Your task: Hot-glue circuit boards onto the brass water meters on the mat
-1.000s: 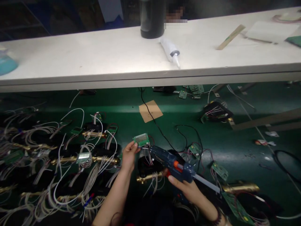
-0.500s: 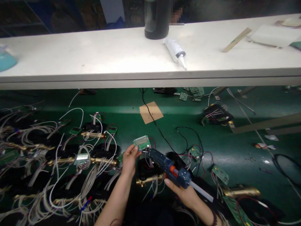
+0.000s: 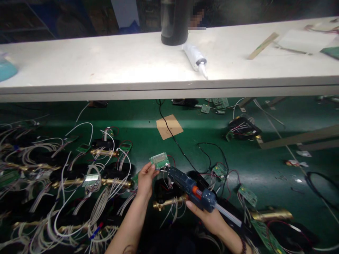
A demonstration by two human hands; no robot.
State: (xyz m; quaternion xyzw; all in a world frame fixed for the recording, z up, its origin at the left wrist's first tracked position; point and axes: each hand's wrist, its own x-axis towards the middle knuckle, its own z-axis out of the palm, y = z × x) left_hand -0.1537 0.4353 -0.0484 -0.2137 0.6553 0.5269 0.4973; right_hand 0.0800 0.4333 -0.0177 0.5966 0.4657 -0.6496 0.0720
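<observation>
Between the fingers of my left hand (image 3: 146, 178) is a small green circuit board (image 3: 159, 161) with a grey display, held by its lower left edge. My right hand (image 3: 205, 217) grips a dark blue hot glue gun (image 3: 186, 185) with an orange part on its body. A clear glue stick (image 3: 228, 214) juts out of its back end. The gun's nozzle is close to the board's lower right corner; whether they touch I cannot tell. Below the board sits a black meter body with a brass pipe fitting (image 3: 169, 202), and thin wires run between them.
Many brass and black meter units (image 3: 92, 180) with coiled grey cables crowd the left. More circuit boards (image 3: 247, 195) lie at right, beside a brass tube (image 3: 272, 214). A cardboard piece (image 3: 169, 127) lies under a black cord. Above is a white shelf (image 3: 106, 63) with a white tube (image 3: 195, 58).
The view has shifted very slightly. Both hands, the board and the glue gun keep practically the same position.
</observation>
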